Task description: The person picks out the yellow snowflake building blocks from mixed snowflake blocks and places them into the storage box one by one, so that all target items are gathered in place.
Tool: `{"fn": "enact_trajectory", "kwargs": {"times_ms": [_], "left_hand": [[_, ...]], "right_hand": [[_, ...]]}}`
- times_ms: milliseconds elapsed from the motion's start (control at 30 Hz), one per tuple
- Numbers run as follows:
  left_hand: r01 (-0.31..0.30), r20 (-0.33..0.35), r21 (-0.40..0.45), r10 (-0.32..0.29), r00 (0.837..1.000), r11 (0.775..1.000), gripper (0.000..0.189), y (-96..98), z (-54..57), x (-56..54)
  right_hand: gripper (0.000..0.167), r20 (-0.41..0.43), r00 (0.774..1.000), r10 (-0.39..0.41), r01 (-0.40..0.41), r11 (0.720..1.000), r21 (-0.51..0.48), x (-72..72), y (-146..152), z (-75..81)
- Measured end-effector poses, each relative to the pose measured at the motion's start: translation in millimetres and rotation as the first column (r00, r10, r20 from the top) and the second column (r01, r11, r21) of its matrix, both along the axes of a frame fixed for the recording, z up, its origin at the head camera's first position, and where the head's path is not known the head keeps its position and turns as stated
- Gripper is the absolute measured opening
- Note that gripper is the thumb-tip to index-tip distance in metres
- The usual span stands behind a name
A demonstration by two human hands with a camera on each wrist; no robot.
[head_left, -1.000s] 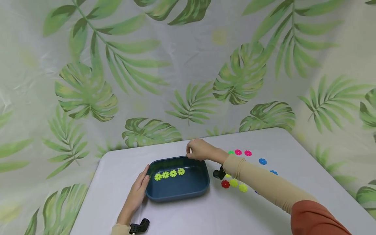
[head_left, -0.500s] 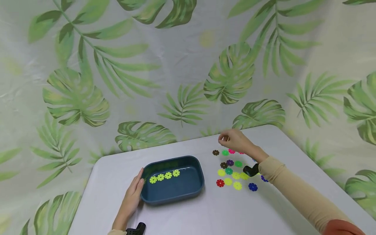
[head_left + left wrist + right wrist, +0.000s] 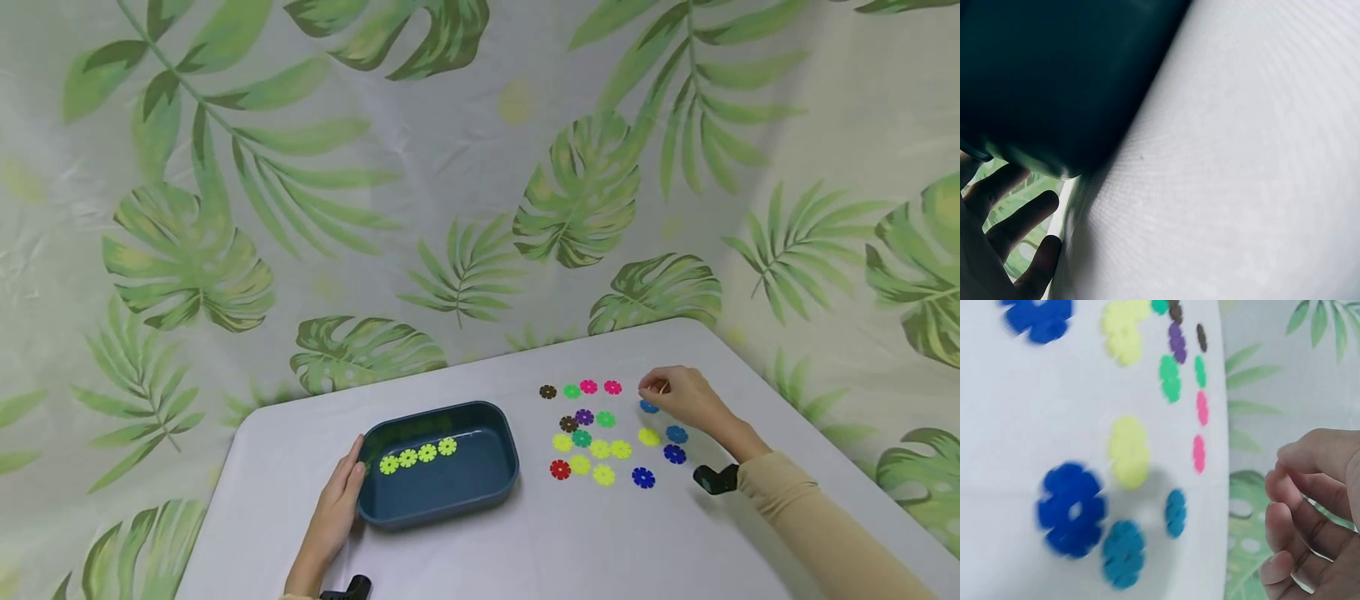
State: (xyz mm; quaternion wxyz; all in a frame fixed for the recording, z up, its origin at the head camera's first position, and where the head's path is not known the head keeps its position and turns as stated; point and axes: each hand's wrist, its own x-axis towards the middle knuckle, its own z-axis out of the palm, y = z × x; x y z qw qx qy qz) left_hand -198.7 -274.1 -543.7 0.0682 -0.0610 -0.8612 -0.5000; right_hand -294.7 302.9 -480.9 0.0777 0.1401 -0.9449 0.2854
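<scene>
Against the left side of a dark blue tray [image 3: 450, 492] rests my left hand [image 3: 333, 504]; its fingers [image 3: 1025, 219] are extended and spread beside the tray's outer wall. Inside the tray lies a row of several yellow flower-shaped discs [image 3: 407, 457]. My right hand [image 3: 690, 404] hovers at the right of the table, over a light blue flower disc [image 3: 649, 407] that it partly overlaps in the head view. Its fingers [image 3: 1282, 522] are loosely bent, with the thumb tip close to the index fingertip and nothing visible between them.
Several more flower discs lie flat right of the tray: yellow [image 3: 603, 475], red [image 3: 560, 470], dark blue [image 3: 643, 477], purple [image 3: 584, 417], green [image 3: 605, 419], pink [image 3: 612, 387] and brown [image 3: 548, 392]. A leaf-print curtain [image 3: 465, 167] hangs behind the white table [image 3: 540, 550].
My right hand has gone from the tray's far rim rightward across the loose discs to the light blue one. The left hand keeps its place at the tray, and the head view has shifted slightly.
</scene>
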Motion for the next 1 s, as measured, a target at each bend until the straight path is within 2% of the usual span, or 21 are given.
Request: {"fn": "enact_trajectory", "kwargs": {"times_ms": [300,467,767,1000], "left_hand": [[-0.008,0.006,-0.001,0.008,1.0,1.0,0.053,0.1,0.3,0.6],[-0.009,0.008,-0.006,0.009,1.0,1.0,0.052,1.4,1.1,1.2],[-0.01,0.01,0.009,0.009,1.0,1.0,0.054,1.8,0.9,2.0],[-0.007,0.009,0.006,0.007,1.0,1.0,0.054,2.0,1.5,1.6]], "right_hand": [[0.01,0.043,0.999,-0.027,0.027,1.0,0.009,29.5,17.4,-22.8],[0.016,0.054,0.998,-0.025,0.024,0.999,0.031,39.9,19.2,-35.3],[0.033,0.046,0.998,-0.041,0.039,0.998,0.04,48.3,17.3,-49.0],[0.036,0.009,0.998,-0.06,0.059,0.996,0.066,48.4,15.4,-53.6]]}}
